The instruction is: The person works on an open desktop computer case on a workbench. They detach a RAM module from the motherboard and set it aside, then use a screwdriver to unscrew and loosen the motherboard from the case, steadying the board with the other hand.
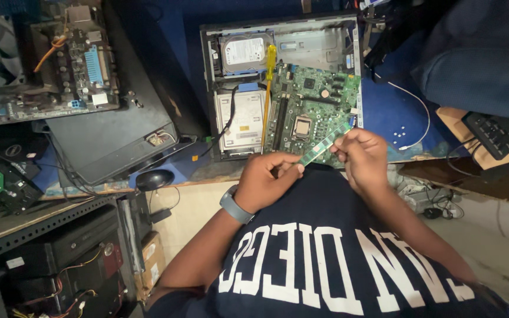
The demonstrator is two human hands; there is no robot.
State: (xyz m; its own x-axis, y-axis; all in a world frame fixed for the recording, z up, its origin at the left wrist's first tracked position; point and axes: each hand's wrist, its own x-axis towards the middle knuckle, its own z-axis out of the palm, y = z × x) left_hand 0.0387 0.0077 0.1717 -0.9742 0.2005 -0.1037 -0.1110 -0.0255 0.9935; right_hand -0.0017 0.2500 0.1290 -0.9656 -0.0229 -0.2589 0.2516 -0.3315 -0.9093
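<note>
left hand (266,179) fingers pinch RAM stick (324,145) low end | right hand (363,156) fingers pinch top end, edges only, sparing chips | open PC case (284,82) beyond fingers

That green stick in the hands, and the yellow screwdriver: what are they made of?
The green stick, a memory module, looks like matte circuit board, thin and flat, held at each end by the left hand and right hand. The screwdriver looks like glossy, see-through yellow plastic at the handle; its shaft is probably metal.
</note>
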